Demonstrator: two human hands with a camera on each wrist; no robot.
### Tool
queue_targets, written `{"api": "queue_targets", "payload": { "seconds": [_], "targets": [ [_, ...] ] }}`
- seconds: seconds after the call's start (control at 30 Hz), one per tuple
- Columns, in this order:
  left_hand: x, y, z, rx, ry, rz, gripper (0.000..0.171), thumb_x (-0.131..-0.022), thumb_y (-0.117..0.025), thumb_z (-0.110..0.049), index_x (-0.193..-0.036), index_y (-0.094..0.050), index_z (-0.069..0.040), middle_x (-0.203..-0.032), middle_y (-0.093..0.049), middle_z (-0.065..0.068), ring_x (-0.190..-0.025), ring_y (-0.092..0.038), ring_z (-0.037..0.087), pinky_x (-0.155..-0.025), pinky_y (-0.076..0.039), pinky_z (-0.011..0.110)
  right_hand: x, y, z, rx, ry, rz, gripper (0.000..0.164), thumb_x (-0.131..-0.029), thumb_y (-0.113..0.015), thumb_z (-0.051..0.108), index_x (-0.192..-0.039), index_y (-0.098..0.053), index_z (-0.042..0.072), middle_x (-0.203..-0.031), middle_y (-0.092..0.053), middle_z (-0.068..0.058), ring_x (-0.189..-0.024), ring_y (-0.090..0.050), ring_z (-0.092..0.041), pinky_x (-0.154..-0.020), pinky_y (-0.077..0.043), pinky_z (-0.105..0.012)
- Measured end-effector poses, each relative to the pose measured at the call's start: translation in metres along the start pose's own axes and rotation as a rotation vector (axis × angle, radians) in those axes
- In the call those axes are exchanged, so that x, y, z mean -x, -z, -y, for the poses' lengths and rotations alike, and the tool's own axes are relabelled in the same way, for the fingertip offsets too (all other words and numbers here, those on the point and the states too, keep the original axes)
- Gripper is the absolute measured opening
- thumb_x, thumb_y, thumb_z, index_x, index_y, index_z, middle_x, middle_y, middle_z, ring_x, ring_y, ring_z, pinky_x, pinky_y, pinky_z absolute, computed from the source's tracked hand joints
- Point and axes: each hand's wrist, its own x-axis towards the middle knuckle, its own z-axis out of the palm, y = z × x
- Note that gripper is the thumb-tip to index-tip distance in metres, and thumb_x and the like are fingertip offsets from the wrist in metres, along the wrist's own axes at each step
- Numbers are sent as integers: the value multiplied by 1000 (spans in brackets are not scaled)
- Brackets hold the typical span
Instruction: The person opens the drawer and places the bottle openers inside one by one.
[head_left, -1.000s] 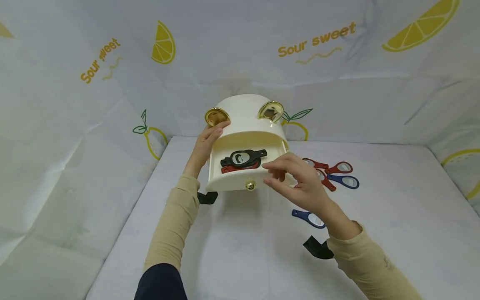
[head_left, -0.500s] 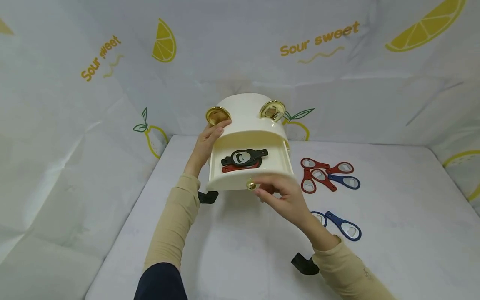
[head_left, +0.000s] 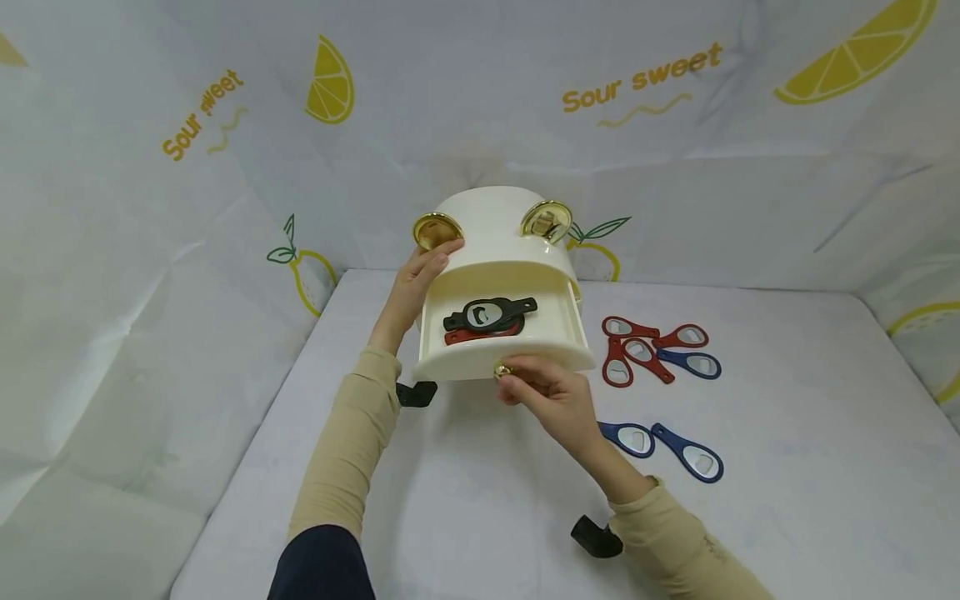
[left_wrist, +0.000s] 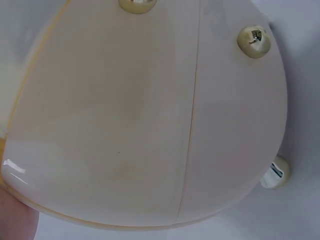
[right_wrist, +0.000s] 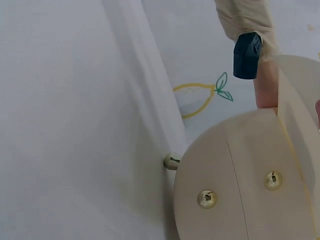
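Observation:
A cream storage box (head_left: 491, 221) with two gold round ears has its front drawer (head_left: 457, 364) pulled out. Inside lie black bottle openers (head_left: 483, 315), with a red bottle opener (head_left: 468, 336) partly beneath them. My right hand (head_left: 551, 396) pinches the drawer's small gold knob (head_left: 501, 371) between thumb and fingers. On the box's left side, just below the left gold ear (head_left: 437, 231), my left hand (head_left: 412, 287) rests with fairly straight fingers; some of them are hidden. The left wrist view shows the box's underside (left_wrist: 125, 115) and its gold feet.
To the right of the box lie several red bottle openers (head_left: 637, 350) and a blue bottle opener (head_left: 693, 364). Nearer the front are two more blue ones, one partly behind my right wrist. A lemon-print cloth (head_left: 480, 100) hangs behind the white table (head_left: 450, 500).
My right hand has moved left and down from the drawer's right side to the gold knob and now pinches it. A blue bottle opener it hid shows now. My left hand stays put.

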Motion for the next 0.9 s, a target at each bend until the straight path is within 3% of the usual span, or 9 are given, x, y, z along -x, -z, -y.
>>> {"api": "queue_targets", "payload": {
  "seconds": [0.13,0.43,0.7,0.9],
  "targets": [
    [0,1,-1,1,1,0,38,-99,-43,-27,-132,-54,-15,-148,-33,5,-137,-28,21,-110,-27,45,-4,-3,-1,4,-9,-24,19,-83,-63,-7,-102,-64,-7,-82,-66,-27,-70,-67,-8,-62,-56,-30],
    [1,1,-3,-18,18,18,39,-99,-42,-27,-134,-52,-14,-148,-32,6,-138,-27,22,-112,-24,47,-23,1,-7,-38,-138,-49,21,-86,-64,4,-106,-64,-3,-88,-68,-23,-70,-68,-13,-64,-56,-33],
    [-10,4,21,-29,11,8,39,-98,-44,-36,-133,-54,-23,-146,-34,-1,-137,-27,17,-112,-22,47,-45,7,-13,-87,-205,-54,24,-87,-63,7,-109,-63,-4,-87,-70,6,-70,-68,-13,-65,-56,-35],
    [-3,3,4,-27,21,33,38,-99,-42,-25,-134,-51,-14,-149,-32,6,-140,-23,22,-113,-19,49,-60,9,-19,-98,-231,-44,27,-89,-61,7,-111,-59,-8,-86,-69,8,-72,-68,-9,-66,-57,-31]
  ]
}}
